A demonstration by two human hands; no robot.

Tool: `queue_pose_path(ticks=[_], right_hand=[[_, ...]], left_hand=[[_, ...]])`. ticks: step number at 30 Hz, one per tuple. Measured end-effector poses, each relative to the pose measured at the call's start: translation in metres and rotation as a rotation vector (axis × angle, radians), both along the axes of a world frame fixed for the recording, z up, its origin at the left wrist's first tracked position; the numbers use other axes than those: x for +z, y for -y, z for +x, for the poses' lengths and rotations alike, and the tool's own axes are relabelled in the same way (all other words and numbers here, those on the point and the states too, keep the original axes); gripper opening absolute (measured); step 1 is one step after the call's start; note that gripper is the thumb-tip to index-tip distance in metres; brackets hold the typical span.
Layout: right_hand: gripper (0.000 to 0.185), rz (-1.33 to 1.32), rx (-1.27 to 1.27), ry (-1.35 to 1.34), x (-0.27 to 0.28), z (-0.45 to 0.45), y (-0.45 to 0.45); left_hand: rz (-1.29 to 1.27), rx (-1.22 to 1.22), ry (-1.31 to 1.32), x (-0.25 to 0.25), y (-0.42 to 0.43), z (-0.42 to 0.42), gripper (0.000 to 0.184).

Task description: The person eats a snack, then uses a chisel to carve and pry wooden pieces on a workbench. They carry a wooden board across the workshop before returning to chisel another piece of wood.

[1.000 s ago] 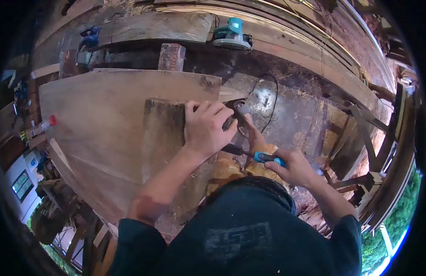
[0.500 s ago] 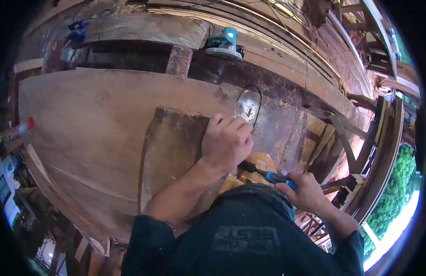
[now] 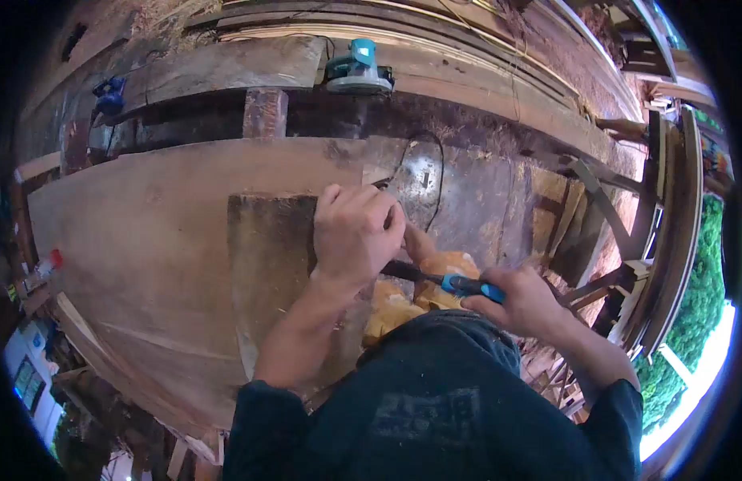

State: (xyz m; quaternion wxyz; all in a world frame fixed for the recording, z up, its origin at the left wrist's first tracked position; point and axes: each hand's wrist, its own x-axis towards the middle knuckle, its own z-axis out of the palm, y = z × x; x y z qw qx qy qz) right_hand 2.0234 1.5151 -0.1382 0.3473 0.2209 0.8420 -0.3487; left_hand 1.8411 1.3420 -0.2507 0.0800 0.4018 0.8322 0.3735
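Note:
My right hand [image 3: 519, 301] is closed around the blue-and-black handle [image 3: 471, 287] of a tool. The tool's dark shaft [image 3: 407, 271] runs left and passes under my left hand [image 3: 359, 232]. My left hand is closed, its fingers curled in, beside the right edge of a thick wooden board [image 3: 266, 256]. What its fingers hold is hidden. Yellowish, worn-looking pieces [image 3: 447, 268] lie below the shaft, close to my dark shirt. Beyond my left hand, a thin dark loop [image 3: 441, 176] lies on a shiny metal-like surface [image 3: 419, 188].
A wide wooden sheet [image 3: 138, 216] extends to the left. At the back stand a teal power tool [image 3: 360, 70] and a blue tool [image 3: 109, 96], near long planks [image 3: 459, 68]. Stacked timber [image 3: 667, 232] rises at the right. A red-capped item [image 3: 52, 260] sits at the far left.
The view has shifted, so the bench and tools appear farther left. My left hand shows farther left and slightly higher. My right hand keeps its hold on the handle.

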Motion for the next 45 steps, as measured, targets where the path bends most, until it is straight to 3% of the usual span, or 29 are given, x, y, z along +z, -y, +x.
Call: queue_pose_path(ticks=[5, 8, 12, 15, 19, 23, 27, 28, 30, 31, 34, 37, 38, 40, 45], right_hand=[[0.042, -0.211, -0.105, -0.137, -0.064, 0.024, -0.023], [0.039, -0.288, -0.379, -0.083, -0.114, 0.036, -0.029], [0.042, -0.358, -0.522, -0.016, -0.151, 0.056, -0.013], [0.037, -0.548, -0.919, -0.090, -0.191, 0.069, -0.009], [0.064, -0.995, -1.299, -0.058, -0.198, 0.057, -0.008], [0.077, -1.083, -1.368, -0.112, -0.196, 0.069, -0.023], [0.084, -0.873, -1.515, -0.118, -0.199, 0.101, -0.053], [0.084, -0.828, -1.412, -0.248, -0.207, 0.096, -0.034], [0.078, -0.998, -1.401, -0.266, -0.197, 0.055, -0.005], [0.071, -1.217, -1.509, -0.144, -0.175, 0.037, 0.002], [0.076, -1.101, -1.356, 0.010, -0.171, 0.043, 0.002], [0.060, -0.720, -0.810, 0.144, -0.171, 0.049, -0.015], [0.042, -0.755, -0.748, 0.194, -0.135, 0.028, -0.019], [0.041, -0.627, -0.570, 0.264, -0.088, 0.005, -0.022], [0.037, -0.270, -0.288, 0.247, -0.006, -0.024, 0.001]], left_hand=[[-0.007, -0.009, -0.022, -0.002, -0.001, 0.005, 0.008], [-0.023, 0.001, -0.018, -0.001, -0.004, 0.002, 0.008], [-0.049, 0.002, 0.006, -0.001, -0.004, 0.000, 0.009], [-0.070, -0.005, 0.007, 0.002, -0.005, 0.004, 0.010], [-0.016, -0.015, -0.033, -0.003, -0.007, 0.002, 0.009], [-0.087, -0.041, 0.005, 0.001, -0.006, 0.002, 0.011], [-0.094, -0.037, 0.017, 0.003, -0.008, 0.004, 0.011], [-0.096, -0.025, 0.031, 0.004, -0.008, 0.003, 0.011], [-0.022, 0.030, 0.087, 0.001, -0.003, -0.005, 0.010], [0.008, 0.041, 0.122, 0.002, 0.001, -0.008, 0.010], [-0.009, 0.047, 0.097, 0.005, 0.001, -0.010, 0.010], [-0.015, 0.065, 0.051, 0.002, 0.004, -0.012, 0.012], [-0.020, 0.079, -0.014, 0.003, 0.003, -0.012, 0.013], [-0.093, 0.078, -0.102, 0.005, 0.006, -0.015, 0.017], [-0.088, 0.008, 0.018, -0.001, 0.011, -0.015, 0.012]])
